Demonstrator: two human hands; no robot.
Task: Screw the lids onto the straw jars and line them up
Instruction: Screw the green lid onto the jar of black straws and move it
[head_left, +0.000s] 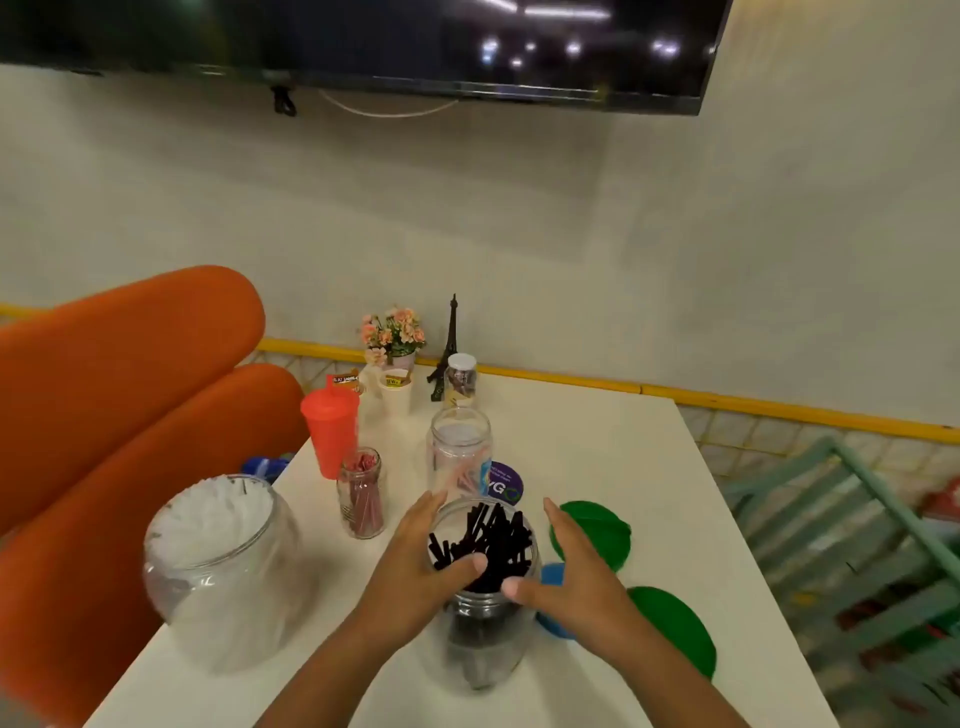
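Note:
A clear jar of black straws (480, 629) stands lidless near the table's front edge. My left hand (421, 561) cups its left rim, thumb resting on the straws. My right hand (566, 571) is at its right rim, fingers spread. A wide jar of white straws (218, 566) stands open to the left. A small jar of red straws (362, 493) and a taller jar of pale straws (460, 452) stand behind, both lidless. Two green lids (597, 530) (675, 629) and a blue lid (553, 577), partly hidden by my right hand, lie on the right.
White table (597, 441) with its far edge against the wall. At the back stand a red tumbler (331, 436), paper cups (396, 392), a flower pot (392, 332), a small tower model (447, 353) and a white-capped jar (461, 379). Orange seat (119, 395) left, teal chair (857, 545) right.

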